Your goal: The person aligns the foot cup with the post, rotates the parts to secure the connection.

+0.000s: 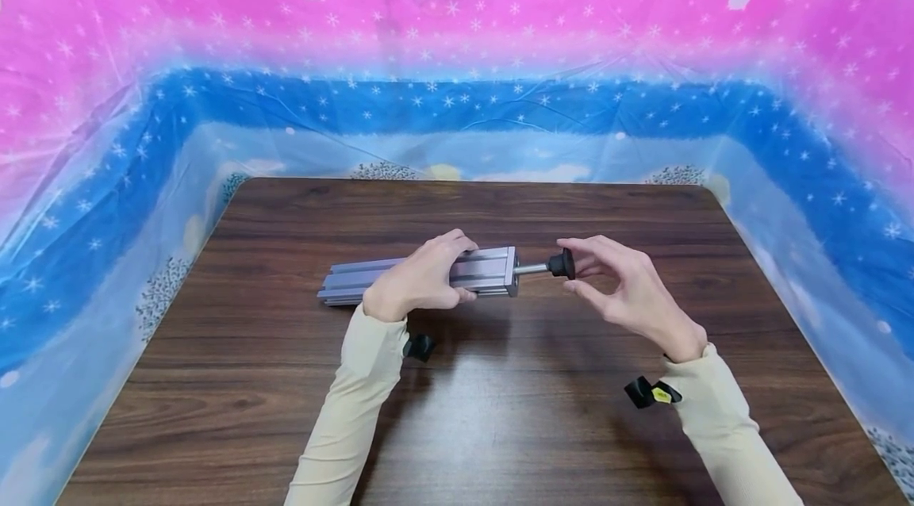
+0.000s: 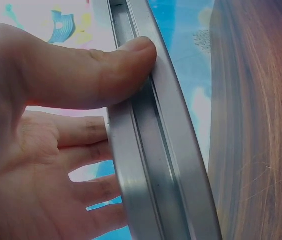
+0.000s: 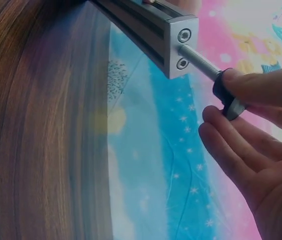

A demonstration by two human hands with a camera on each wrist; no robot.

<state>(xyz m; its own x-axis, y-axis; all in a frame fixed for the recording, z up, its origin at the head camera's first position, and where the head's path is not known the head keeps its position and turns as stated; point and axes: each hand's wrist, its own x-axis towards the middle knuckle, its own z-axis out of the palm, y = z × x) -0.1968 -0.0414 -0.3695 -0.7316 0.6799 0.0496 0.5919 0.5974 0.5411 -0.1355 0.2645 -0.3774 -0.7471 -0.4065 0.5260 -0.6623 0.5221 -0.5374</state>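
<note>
A silver aluminium extrusion profile [image 1: 485,270] with slots along its sides lies lengthwise across my view. My left hand [image 1: 428,276] grips it around the middle; in the left wrist view the thumb presses on the slotted face [image 2: 188,150], fingers behind. A flat end plate [image 3: 173,52] with two socket-head screws caps its right end. From the plate sticks out a threaded rod [image 1: 531,269], which carries a black levelling foot [image 1: 561,264]. My right hand [image 1: 624,284] pinches the foot's round base between thumb and fingers. Fingers partly hide the foot [image 3: 219,92] in the right wrist view.
Beneath is a dark wood-grain table [image 1: 236,379]. A pink and blue snowflake-printed curtain [image 1: 457,101] hangs around its far and side edges. A black strap piece [image 1: 420,347] sits at the left wrist, and another [image 1: 640,392] with a yellow tag at the right wrist.
</note>
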